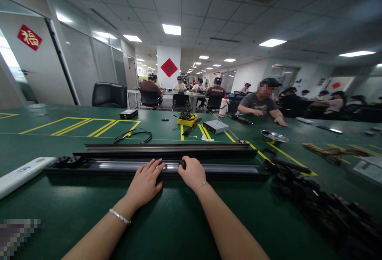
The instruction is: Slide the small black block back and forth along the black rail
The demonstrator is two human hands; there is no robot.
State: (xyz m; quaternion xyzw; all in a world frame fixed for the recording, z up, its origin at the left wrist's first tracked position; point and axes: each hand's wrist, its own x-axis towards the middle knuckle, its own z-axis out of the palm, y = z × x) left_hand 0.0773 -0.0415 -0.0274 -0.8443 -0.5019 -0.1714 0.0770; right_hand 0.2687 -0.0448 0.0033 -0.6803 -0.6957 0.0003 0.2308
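Observation:
A long black rail [229, 169] with a shiny strip along its middle lies crosswise on the green table. My left hand [146, 182] rests on this rail with its fingers stretched out. Just right of it, my right hand [192, 174] is closed round a small black part [182, 165], held against the rail; most of that part is hidden by the fingers. Behind lies a second long black rail [167, 147], parallel to the first. Small black pieces [70, 161] sit at the near rail's left end.
A white elongated case [25, 175] lies at the left. Black parts [322, 208] are heaped at the right, near a metal bowl [274, 136]. Farther back are a yellow box with cables [187, 119], a grey box [215, 126] and a seated person [259, 102].

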